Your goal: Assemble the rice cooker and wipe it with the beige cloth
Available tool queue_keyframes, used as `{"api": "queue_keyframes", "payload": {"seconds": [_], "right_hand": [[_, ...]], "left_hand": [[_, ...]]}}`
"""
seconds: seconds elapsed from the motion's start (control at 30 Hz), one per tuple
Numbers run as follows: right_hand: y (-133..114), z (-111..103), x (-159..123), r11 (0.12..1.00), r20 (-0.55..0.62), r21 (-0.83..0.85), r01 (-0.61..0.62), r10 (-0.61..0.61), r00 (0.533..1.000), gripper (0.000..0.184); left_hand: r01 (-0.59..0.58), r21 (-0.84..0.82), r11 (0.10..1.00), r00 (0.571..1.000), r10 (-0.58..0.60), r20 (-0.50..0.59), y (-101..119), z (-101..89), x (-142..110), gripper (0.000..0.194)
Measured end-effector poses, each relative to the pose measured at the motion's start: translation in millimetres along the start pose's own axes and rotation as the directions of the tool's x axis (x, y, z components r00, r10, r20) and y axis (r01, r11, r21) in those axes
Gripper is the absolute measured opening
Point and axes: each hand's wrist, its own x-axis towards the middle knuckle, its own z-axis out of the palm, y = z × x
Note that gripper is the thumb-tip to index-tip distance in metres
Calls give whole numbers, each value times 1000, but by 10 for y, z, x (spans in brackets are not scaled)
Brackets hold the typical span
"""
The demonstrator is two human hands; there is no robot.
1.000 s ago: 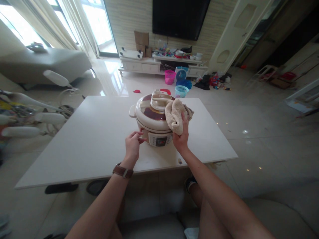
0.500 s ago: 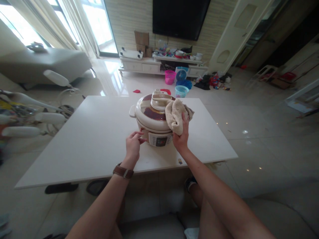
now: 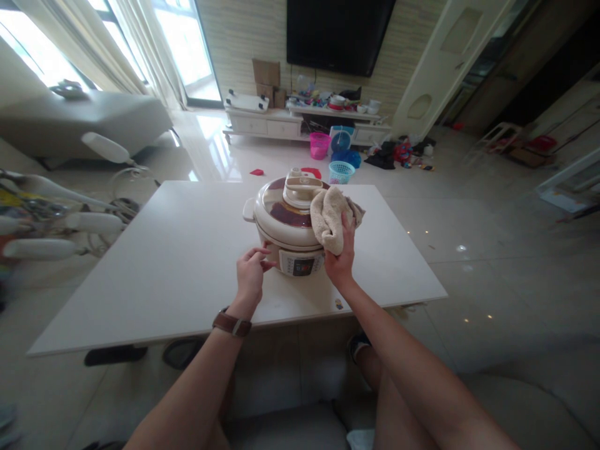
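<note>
The beige cloth [image 3: 330,217], a bunched thing without a clear long axis, is in the right hand [image 3: 341,255]; this hand is clamped on it, with the fingers bent on its right side, and so it is by far the nearer hand; the cloth lies forward of the wrist and rests against the right side of the cooker [image 3: 291,235]; the cooker stands upright, a little right of the table's middle, with its control panel [image 3: 302,267] facing the near edge; its body is round, but the lid handle [image 3: 304,183] runs about parallel to this edge, and one side handle [image 3: 249,210] points to the left edge of the table [image 3: 182,262]; the left hand [image 3: 250,274] is at the near left of the cooker's body, with thumb and fingers a little apart; whether their tips touch it, I cannot tell; a small sticker [image 3: 339,304] is beside the near edge.
</note>
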Motion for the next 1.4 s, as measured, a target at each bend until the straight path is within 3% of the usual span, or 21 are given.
{"api": "queue_keyframes", "payload": {"seconds": [0.3, 0.43, 0.6, 0.7, 0.77, 0.87, 0.93, 1.0, 1.13, 1.3, 1.4], "right_hand": [[-19, -39, -21, 1000, 34, 18, -9, 9, 999, 61], [-120, -105, -260, 995, 162, -59, 76, -66, 985, 58], [-175, -140, -606, 943, 357, -248, 223, -124, 926, 57], [-134, -184, -599, 914, 456, -287, 286, -132, 880, 62], [-93, -220, -493, 916, 466, -277, 290, -136, 875, 62], [-15, -245, -253, 969, 341, -187, 161, -90, 936, 59], [57, -229, -93, 998, 196, -61, -10, 21, 980, 61], [130, -192, 22, 979, 82, 92, -181, 174, 981, 62], [110, -78, -2, 873, -20, 258, -414, 433, 901, 62], [-274, 84, -445, 695, -63, 341, -633, 689, 722, 54], [-328, 139, -586, 595, -53, 395, -700, 775, 630, 53]], "left_hand": [[0, -9, 1000, 1000, 0, -1, 7, -3, 3, 19], [4, -4, 1000, 1000, -4, -6, 36, -9, 2, 20], [11, -3, 1000, 1000, -11, 16, 53, -23, 5, 20], [7, -9, 1000, 1000, -7, 19, 49, -25, 12, 18], [3, -9, 1000, 1000, -3, 19, 47, -23, 15, 18], [1, -9, 1000, 1000, -1, 21, 45, -21, 14, 17], [4, -9, 1000, 1000, -4, 27, 42, -22, 11, 17], [6, -9, 1000, 1000, -6, 31, 38, -25, 10, 16], [8, -10, 1000, 1000, -8, 29, 34, -27, 10, 16], [-7, -6, 1000, 1000, 8, 25, 34, -18, 7, 17], [-11, 7, 1000, 1000, 11, 19, 23, -18, 15, 16]]}}
